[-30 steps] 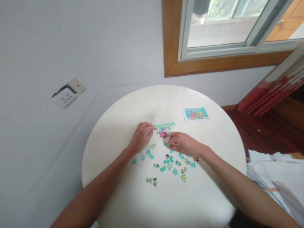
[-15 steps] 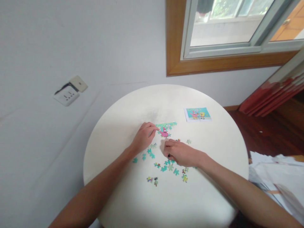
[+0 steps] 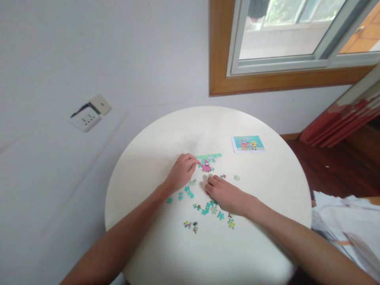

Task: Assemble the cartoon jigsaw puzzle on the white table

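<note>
A partly joined jigsaw puzzle (image 3: 206, 165) with a pink starfish character lies on the white round table (image 3: 166, 253). My left hand (image 3: 182, 168) rests at its left edge, index finger stretched out and touching the starfish's side. Just below the puzzle, my right hand (image 3: 222, 192) is low over the table with its fingers curled down. Whatever its fingertips hold, if anything, is hidden under the hand. Loose teal puzzle pieces (image 3: 189, 192) lie between and below my hands, and a yellow piece (image 3: 231, 224) lies below my right wrist.
A picture card (image 3: 248, 144) showing the starfish and a yellow character lies at the table's back right. Stacked papers (image 3: 347, 221) stand right of the table. The wall with a socket (image 3: 85, 118), a window (image 3: 279, 35) and a red curtain (image 3: 341, 126) border it.
My right hand has turned slightly and its fingers have curled further, now covering a dark spot seen under it before. My left hand stays at the puzzle's edge. The view has shifted slightly.
</note>
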`<act>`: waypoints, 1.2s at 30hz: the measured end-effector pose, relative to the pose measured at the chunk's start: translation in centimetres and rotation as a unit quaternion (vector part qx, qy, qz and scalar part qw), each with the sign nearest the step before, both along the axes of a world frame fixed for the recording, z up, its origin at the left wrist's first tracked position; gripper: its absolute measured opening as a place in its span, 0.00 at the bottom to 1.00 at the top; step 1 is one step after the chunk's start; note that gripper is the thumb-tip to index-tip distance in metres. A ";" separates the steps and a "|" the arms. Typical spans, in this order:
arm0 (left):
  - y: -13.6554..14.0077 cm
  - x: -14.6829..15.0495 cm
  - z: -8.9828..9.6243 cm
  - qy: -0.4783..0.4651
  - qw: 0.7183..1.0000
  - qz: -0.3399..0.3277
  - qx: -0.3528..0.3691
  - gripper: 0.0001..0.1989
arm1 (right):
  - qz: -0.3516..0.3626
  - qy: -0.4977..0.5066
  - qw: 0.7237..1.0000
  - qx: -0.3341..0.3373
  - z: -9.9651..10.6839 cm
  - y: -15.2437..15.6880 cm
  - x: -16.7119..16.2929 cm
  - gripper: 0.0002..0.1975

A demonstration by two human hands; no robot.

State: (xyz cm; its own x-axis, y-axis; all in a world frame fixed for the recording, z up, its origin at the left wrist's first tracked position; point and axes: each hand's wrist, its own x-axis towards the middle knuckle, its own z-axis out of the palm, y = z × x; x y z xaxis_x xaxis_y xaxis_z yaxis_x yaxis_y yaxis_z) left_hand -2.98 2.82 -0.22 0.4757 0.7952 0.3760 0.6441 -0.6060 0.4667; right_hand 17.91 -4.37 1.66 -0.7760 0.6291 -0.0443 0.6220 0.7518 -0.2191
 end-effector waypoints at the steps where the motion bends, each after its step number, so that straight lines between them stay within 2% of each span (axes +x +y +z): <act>1: 0.0 0.0 0.0 -0.002 1.000 0.001 0.002 0.12 | -0.001 0.009 1.000 -0.001 0.1 0.0 0.1 0.08; 4: 0.1 -0.1 0.1 -0.005 1.000 0.006 0.004 0.12 | -0.006 0.055 0.998 -0.032 0.1 0.4 0.4 0.09; 8: 0.2 -0.6 0.7 0.002 1.000 0.000 -0.017 0.10 | -0.027 0.136 0.983 -0.123 -0.2 1.1 0.7 0.09; 13: -0.2 -2.1 1.6 0.088 0.985 -0.091 -0.114 0.03 | -0.067 0.198 0.964 -0.163 -0.8 1.7 0.7 0.10; 17: -0.4 -2.5 1.8 0.133 0.973 -0.125 -0.141 0.09 | -0.070 0.208 0.963 -0.158 -0.9 1.7 0.6 0.10; 23: -0.6 -2.1 1.8 0.137 0.966 -0.146 -0.163 0.07 | -0.074 0.184 0.973 -0.121 -1.0 1.5 0.5 0.09; 30: -1.0 -1.8 1.5 0.113 0.966 -0.147 -0.181 0.02 | -0.125 0.185 0.972 -0.073 -1.1 1.5 0.4 0.07; 33: -0.9 -1.8 1.6 0.107 0.967 -0.140 -0.185 0.05 | -0.142 0.198 0.968 -0.067 -0.9 1.5 0.4 0.09; 36: -0.7 -1.8 1.6 0.107 0.974 -0.096 -0.178 0.09 | -0.158 0.211 0.962 -0.067 -0.8 1.6 0.4 0.08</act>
State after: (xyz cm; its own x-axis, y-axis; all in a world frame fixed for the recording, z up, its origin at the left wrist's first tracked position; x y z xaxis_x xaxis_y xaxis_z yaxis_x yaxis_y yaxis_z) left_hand -4.83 2.12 1.38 0.6662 0.7452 -0.0304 0.6399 -0.5502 0.5365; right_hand 18.27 -2.79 0.85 -0.5136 0.8472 0.1362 0.6494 0.4875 -0.5836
